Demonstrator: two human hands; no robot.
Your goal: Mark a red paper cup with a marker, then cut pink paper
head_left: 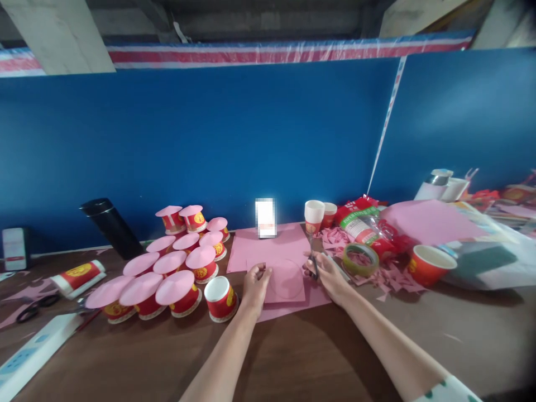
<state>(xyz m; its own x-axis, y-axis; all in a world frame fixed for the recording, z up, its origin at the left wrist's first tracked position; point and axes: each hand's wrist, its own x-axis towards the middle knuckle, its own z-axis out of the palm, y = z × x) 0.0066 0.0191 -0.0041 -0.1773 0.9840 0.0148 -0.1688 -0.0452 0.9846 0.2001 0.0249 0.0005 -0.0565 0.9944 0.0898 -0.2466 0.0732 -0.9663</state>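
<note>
My left hand [256,286] pinches the left edge of a small pink paper sheet [286,282], which has a round outline drawn on it. To the right of that sheet, my right hand [330,276] is closed on a pair of scissors [313,268] with dark handles, its blades pointing away from me. Larger pink paper sheets [268,243] lie beneath and behind. Left of my left hand, an upturned red paper cup [220,298] stands bare. Beyond it are several red cups topped with pink paper cones [176,287].
At left are a black flask [113,228], a cup on its side [79,277], other scissors [37,308] and a power strip [39,354]. Rightward lie a tape roll [360,260], pink scraps [400,279], a red packet [362,223] and an orange-red cup [431,266]. A phone [266,218] leans at the back.
</note>
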